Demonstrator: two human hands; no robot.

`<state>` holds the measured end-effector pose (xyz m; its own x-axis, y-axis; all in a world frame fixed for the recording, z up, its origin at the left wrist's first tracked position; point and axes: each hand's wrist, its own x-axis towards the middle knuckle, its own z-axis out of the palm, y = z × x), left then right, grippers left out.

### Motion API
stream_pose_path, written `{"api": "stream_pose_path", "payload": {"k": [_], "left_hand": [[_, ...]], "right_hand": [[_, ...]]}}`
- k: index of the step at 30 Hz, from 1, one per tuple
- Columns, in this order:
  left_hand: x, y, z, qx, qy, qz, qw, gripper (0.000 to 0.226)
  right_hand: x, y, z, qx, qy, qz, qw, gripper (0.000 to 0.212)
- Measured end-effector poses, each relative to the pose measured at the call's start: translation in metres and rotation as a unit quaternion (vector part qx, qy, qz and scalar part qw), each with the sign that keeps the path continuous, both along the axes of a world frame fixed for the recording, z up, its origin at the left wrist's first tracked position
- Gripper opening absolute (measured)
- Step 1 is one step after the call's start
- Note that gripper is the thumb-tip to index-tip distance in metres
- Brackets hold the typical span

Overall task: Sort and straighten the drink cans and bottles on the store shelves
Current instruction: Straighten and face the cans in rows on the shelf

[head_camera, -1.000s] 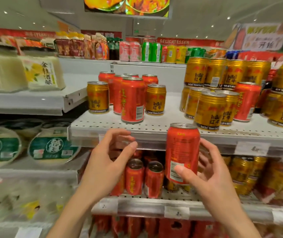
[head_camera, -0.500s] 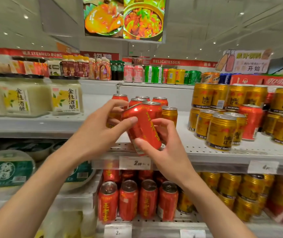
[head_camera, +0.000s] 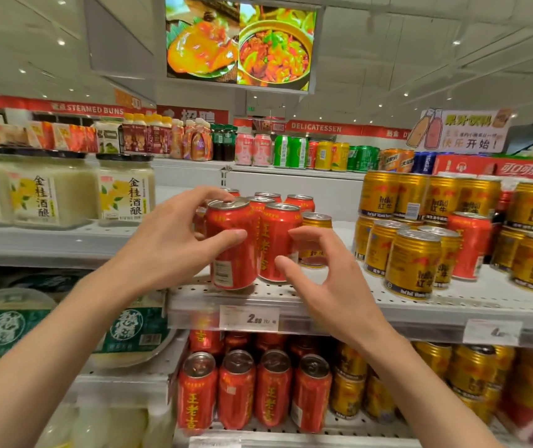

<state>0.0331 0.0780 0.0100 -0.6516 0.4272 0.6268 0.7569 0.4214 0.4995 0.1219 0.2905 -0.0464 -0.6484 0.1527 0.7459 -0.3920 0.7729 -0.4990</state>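
Note:
A red drink can (head_camera: 234,250) stands upright at the front edge of the white perforated middle shelf (head_camera: 371,302). My left hand (head_camera: 174,244) grips it, thumb on its front and fingers over the rim. Right beside it stands a second red can (head_camera: 276,244), with more red cans (head_camera: 300,202) behind. My right hand (head_camera: 326,279) hovers just in front of that second can, fingers curled and apart, holding nothing. A gold can (head_camera: 315,240) stands behind my right fingers. A lone red can (head_camera: 468,250) sits among the gold cans (head_camera: 412,263) at the right.
Jars of white rice wine (head_camera: 126,189) fill the left shelf. The lower shelf holds a row of red cans (head_camera: 236,389) and gold cans (head_camera: 472,373). Assorted cans and bottles (head_camera: 291,151) line the far shelf. A price tag (head_camera: 249,318) hangs on the shelf edge.
The red can went from my right hand, tilted between both hands, to upright on the middle shelf in my left hand. My right hand let go and drew back.

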Motion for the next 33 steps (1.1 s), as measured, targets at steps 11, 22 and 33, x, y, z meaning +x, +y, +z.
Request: {"api": "stream_pose_path", "payload": {"k": [11, 22, 33], "left_hand": [[0.022, -0.029, 0.013, -0.014, 0.087, 0.063, 0.994, 0.052], [0.031, -0.057, 0.012, 0.006, 0.07, 0.087, 0.994, 0.056], [0.035, -0.065, 0.012, 0.015, 0.069, 0.085, 0.994, 0.053]], "right_hand": [[-0.046, -0.005, 0.099, 0.239, -0.024, -0.041, 0.97, 0.023], [-0.144, -0.055, 0.132, 0.4, -0.334, -0.023, 0.853, 0.06], [-0.137, -0.046, 0.133, 0.258, -0.274, 0.029, 0.926, 0.058]]}}
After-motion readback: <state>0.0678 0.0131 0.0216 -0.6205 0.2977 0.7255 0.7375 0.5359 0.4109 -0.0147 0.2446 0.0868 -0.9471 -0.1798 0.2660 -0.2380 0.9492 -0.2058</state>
